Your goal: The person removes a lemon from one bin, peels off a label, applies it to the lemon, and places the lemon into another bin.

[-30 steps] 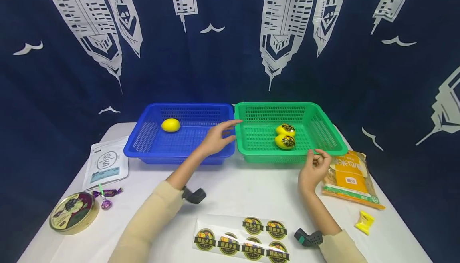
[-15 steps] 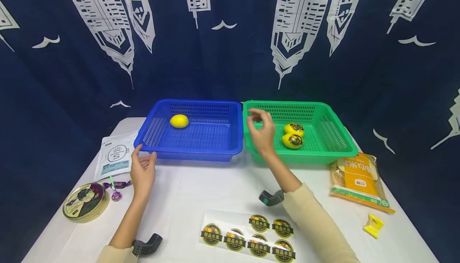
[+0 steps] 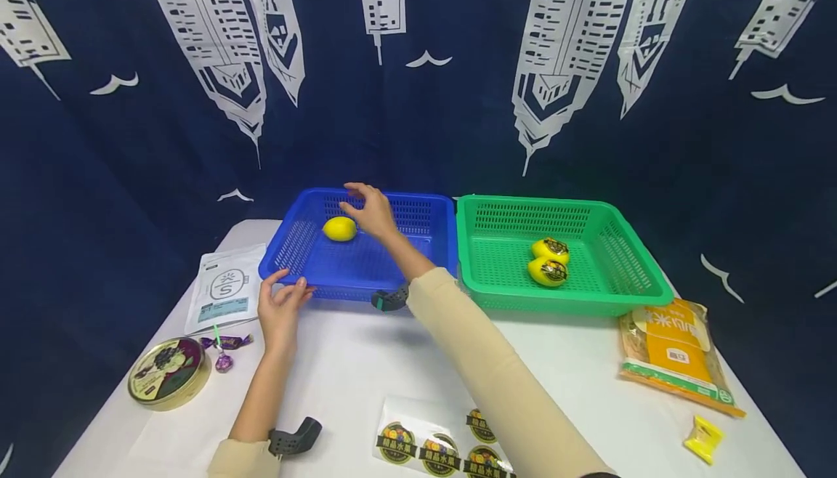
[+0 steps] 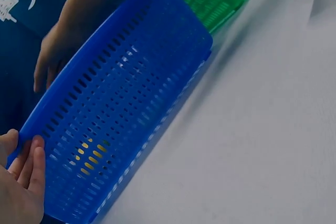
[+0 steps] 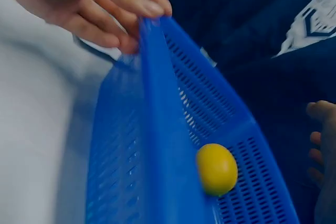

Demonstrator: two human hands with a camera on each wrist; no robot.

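Note:
My left hand (image 3: 281, 314) holds the front left rim of the blue basket (image 3: 346, 288). In the left wrist view its thumb lies over the rim and its fingers (image 4: 35, 169) press the outer wall. Over the inside of that basket hangs my right hand (image 3: 374, 213), empty, thumb and fingers spread apart in a curve. Just to its left a plain yellow lemon (image 3: 339, 229) lies on the basket floor. The right wrist view shows the lemon (image 5: 217, 169) apart from the right hand (image 5: 328, 140) at the edge.
A green basket (image 3: 575, 302) with two labelled lemons (image 3: 548, 272) stands to the right. In front lies a sticker sheet (image 3: 418, 414), partly under my right sleeve. A white pouch (image 3: 229, 285), sweets and a round tin (image 3: 168, 373) are left; an orange bag (image 3: 680, 351) and yellow sweet (image 3: 703, 439) right.
My left hand has moved left from between the baskets to the blue rim and taken hold. My right hand has swung left across the green basket to above the blue one, beside the lemon.

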